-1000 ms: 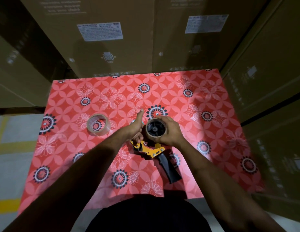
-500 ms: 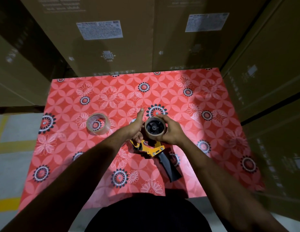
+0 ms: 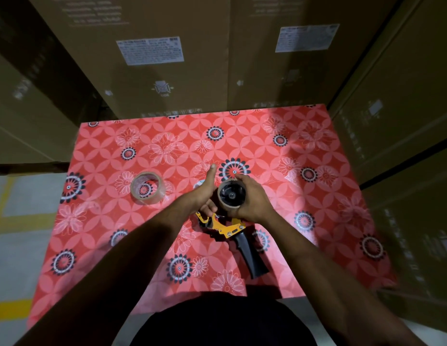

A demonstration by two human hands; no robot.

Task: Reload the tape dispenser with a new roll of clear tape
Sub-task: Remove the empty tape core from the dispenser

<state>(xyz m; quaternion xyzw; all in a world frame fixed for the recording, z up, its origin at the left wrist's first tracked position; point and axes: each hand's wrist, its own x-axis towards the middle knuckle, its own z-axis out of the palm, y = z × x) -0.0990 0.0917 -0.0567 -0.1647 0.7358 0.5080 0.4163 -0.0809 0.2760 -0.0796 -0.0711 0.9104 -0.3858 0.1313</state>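
Table (image 3: 304, 221) centre: dispenser (image 3: 227, 227), handle toward near right, front end hidden under both hands. Right hand (image 3: 253, 198) curled around the empty core (image 3: 231, 194) on the hub; left hand (image 3: 205, 193) closed on the dispenser, thumb raised. New roll (image 3: 147, 188) lies apart, far left.

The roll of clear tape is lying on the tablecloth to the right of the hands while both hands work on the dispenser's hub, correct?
Not quite. The head view shows the roll of clear tape lying on the tablecloth to the left of the hands, not the right. The rest holds: the left hand and right hand are both at the hub of the dispenser.
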